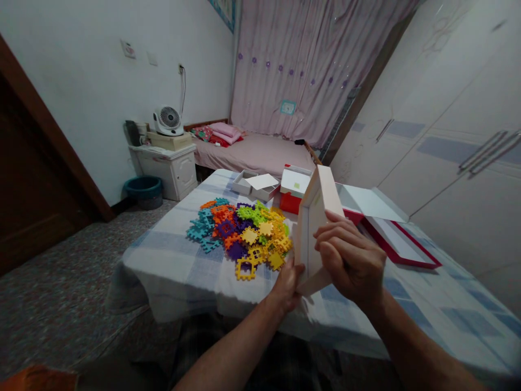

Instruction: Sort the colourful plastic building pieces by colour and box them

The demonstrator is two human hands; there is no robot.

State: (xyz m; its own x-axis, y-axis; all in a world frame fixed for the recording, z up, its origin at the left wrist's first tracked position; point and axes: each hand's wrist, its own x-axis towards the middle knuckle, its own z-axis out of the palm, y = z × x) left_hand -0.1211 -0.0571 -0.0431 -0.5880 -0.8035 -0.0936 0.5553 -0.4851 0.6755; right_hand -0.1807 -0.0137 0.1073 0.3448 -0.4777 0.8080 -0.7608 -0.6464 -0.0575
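A shallow cream-white box (pixel 330 190) stands on its edge above the near side of the table, tilted, its hollow inside facing left. Around its lower left corner, my left hand (pixel 288 283) is closed, the thumb over the rim. My right hand (pixel 354 258) grips the opposite side, its fingers bent over the box wall. Just left of the box lies a heap of colourful toothed plastic building pieces (pixel 248 236): blue, orange, purple, green and yellow. Some are square frames, others solid plates. No piece is in either hand.
Behind the heap sit a grey divided box (pixel 243 185) and a red-and-white box (pixel 291 202). An open red-rimmed box (pixel 401 247) lies to the right. A checked cloth (pixel 179 279) covers the table. Beyond are a bed (pixel 260 155), a cabinet (pixel 185 171) with a fan, and wardrobes.
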